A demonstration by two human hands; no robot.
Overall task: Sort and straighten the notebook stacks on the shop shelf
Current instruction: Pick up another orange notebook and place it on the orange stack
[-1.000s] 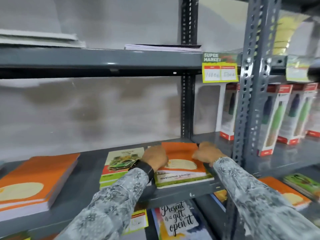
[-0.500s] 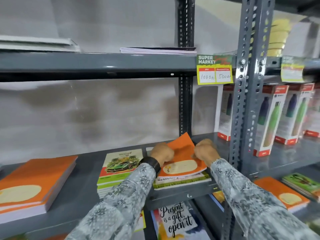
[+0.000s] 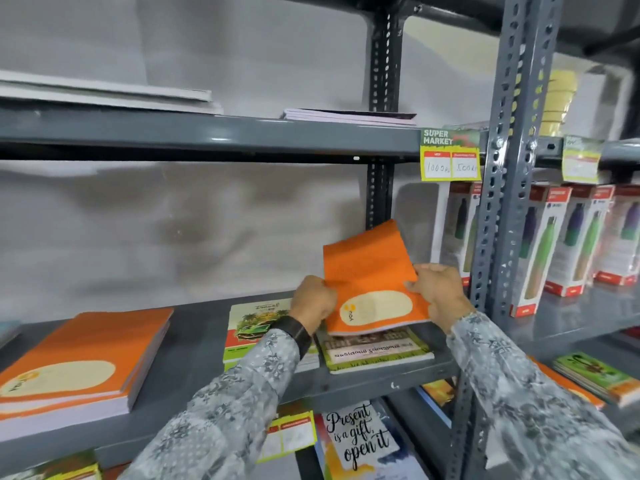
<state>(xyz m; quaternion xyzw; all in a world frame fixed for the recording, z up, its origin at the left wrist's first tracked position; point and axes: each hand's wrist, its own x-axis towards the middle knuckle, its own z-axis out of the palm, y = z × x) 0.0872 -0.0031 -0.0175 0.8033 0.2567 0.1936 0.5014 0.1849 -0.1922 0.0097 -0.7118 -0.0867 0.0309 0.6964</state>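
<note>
Head view shows me sorting: left hand (image 3: 313,301) and right hand (image 3: 438,292), fingers clamped on the tilted orange card-covered notebook (image 3: 372,282), which next needs carrying to the matching orange notebook stack (image 3: 79,358).

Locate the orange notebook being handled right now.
In the head view, the orange notebook is right of centre, tilted up between the left hand and right hand, above the green-edged notebook.

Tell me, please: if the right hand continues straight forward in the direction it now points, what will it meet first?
Probably the back wall. The right hand grips the orange notebook at its right edge and points toward the back of the shelf; nothing shows between. Depth is unclear, so the rear upright could come first.
</note>
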